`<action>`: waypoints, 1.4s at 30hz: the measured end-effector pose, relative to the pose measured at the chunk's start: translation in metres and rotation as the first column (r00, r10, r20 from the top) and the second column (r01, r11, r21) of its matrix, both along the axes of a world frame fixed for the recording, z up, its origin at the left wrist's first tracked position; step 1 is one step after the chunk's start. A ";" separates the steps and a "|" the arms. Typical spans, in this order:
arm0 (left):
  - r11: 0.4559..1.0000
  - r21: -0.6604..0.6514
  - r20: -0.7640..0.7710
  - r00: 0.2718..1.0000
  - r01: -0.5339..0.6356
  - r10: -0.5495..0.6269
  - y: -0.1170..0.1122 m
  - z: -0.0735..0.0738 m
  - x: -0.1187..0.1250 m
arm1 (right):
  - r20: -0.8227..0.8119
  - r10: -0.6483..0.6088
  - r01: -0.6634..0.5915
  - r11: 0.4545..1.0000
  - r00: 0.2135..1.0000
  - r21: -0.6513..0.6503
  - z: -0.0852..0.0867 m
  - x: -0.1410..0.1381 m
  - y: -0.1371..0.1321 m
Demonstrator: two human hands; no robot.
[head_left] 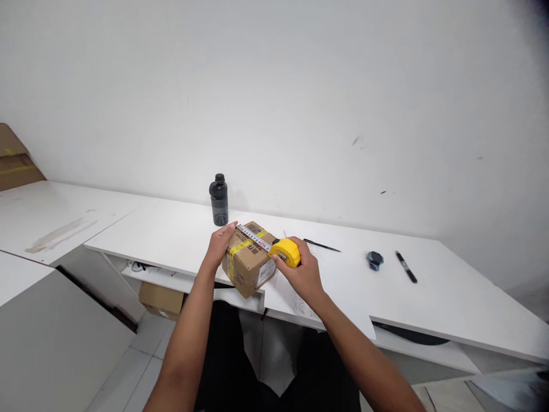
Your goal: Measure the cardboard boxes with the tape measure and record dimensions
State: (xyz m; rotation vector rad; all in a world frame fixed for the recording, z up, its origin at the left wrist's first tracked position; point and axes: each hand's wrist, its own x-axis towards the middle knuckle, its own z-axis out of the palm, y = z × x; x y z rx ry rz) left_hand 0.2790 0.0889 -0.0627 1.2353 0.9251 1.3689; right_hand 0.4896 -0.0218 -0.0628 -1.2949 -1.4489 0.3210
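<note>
A cardboard box (243, 272) with yellow tape and printed markings rests tilted at the front edge of the white desk. My right hand (305, 274) is wrapped round a yellow tape measure (286, 252) at the box's right top edge. Its white blade (254, 236) runs out across the top of the box to the far left edge. My left hand (220, 246) grips the left side of the box, fingertips by the end of the blade. Part of its fingers is hidden.
Behind the box a dark water bottle (219, 201) stands near the wall. To the right lie a thin black pen (322, 245), a small dark-blue object (374, 260) and a black marker (405, 266). Another carton (160, 300) sits below the desk; more boxes (17, 163) are at far left.
</note>
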 end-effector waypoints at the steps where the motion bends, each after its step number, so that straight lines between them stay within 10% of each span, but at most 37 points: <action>1: 1.000 -0.017 0.028 0.999 0.022 -0.021 -0.001 0.000 0.000 | 0.006 0.001 -0.001 1.000 1.000 0.002 0.000 0.000 0.000; 42: 0.999 -0.039 0.071 0.997 0.022 -0.019 -0.003 -0.002 -0.002 | -0.024 -0.013 0.014 0.999 1.000 0.032 -0.008 -0.001 -0.002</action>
